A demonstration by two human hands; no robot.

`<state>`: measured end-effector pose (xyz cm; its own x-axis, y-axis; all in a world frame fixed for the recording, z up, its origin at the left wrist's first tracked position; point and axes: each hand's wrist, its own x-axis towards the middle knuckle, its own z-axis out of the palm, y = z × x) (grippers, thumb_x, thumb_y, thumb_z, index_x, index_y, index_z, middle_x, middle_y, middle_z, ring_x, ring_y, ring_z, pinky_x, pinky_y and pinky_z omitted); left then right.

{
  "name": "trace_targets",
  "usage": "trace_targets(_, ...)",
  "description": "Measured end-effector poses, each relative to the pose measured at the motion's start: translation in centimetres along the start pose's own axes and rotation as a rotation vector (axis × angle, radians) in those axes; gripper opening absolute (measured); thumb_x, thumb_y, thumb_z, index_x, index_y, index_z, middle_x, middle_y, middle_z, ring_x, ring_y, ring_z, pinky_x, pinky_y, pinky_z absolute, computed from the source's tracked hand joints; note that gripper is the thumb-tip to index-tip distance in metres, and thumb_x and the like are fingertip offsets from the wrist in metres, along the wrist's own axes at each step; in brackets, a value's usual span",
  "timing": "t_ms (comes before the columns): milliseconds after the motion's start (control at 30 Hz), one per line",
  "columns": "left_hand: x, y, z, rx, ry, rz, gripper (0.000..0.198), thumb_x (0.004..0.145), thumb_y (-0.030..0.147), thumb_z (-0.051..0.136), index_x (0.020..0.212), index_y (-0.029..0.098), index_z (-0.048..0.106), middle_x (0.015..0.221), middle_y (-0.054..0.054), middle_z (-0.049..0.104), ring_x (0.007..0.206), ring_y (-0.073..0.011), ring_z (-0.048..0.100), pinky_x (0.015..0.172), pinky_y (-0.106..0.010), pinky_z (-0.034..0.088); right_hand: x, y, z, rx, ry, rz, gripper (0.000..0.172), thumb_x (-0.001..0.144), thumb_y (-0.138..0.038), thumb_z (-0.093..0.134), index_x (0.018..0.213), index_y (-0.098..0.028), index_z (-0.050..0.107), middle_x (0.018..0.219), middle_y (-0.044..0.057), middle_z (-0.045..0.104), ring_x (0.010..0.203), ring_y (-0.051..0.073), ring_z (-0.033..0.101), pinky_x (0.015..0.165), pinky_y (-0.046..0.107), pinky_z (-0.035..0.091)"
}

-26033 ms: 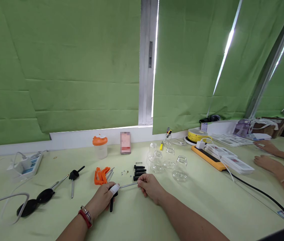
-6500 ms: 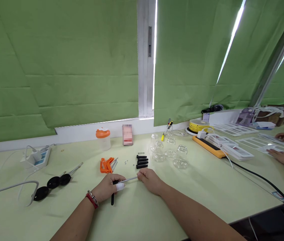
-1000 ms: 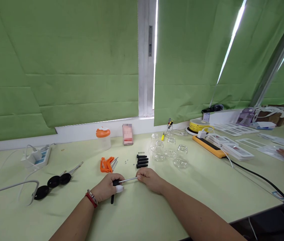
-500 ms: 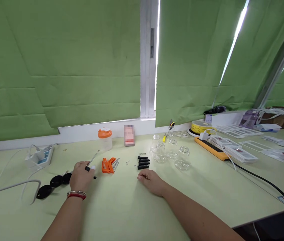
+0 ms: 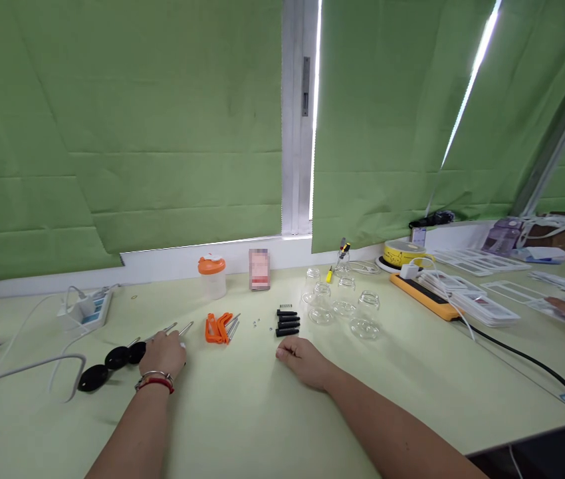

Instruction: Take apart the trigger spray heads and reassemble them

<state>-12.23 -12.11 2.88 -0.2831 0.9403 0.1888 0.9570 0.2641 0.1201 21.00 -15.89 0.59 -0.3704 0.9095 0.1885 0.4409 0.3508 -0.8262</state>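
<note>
clips (image 5: 218,328) left of black pegs (image 5: 288,322) | glass jars (image 5: 345,307) right of pegs

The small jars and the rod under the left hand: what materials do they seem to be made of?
The small jars look like clear glass: the table shows through them and their rims catch bright highlights, though clear plastic is possible. The rod jutting from the left hand looks like bare metal, thin and shiny silver-grey. Whether it has a black handle is hidden by the hand.

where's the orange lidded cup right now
In the head view, the orange-lidded cup stands left of centre at the table's back edge, just left of the pink box.
</note>
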Motion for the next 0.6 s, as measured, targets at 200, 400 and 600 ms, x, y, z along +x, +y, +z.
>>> trace_targets(200,0.2,0.1,0.3,0.041,-0.02,0.047,0.036,0.073,0.029,0.042,0.096,0.014,0.066,0.104,-0.018,0.061,0.099,-0.035,0.055,0.077,-0.042,0.045,-0.1,0.0,0.0,-0.002,-0.007,0.028,0.027,0.085,-0.04,0.044,0.071,-0.018,0.052,0.071,-0.001,0.049,0.066,0.013,0.042,0.062,0.024,0.036)
trace_targets(400,0.0,0.2,0.2,0.054,-0.002,0.041,0.036,0.074,0.028,0.041,0.098,0.014,0.065,0.106,-0.018,0.06,0.1,-0.0344,0.055,0.077,-0.042,0.045,-0.2,0.0,-0.1,-0.003,-0.017,0.033,0.026,0.085,-0.04,0.044,0.075,-0.019,0.056,0.074,0.0,0.052,0.067,0.013,0.044,0.06,0.024,0.035)
trace_targets(600,-0.5,1.0,-0.6,0.059,0.054,0.058,0.043,0.074,0.031,0.044,0.111,0.013,0.058,0.112,-0.016,0.057,0.106,-0.0333,0.05,0.08,-0.04,0.043,-0.1,0.0,-0.1,-0.032,-0.019,0.025,0.026,0.086,-0.039,0.044,0.076,-0.018,0.056,0.075,0.0,0.053,0.068,0.013,0.045,0.06,0.024,0.036)
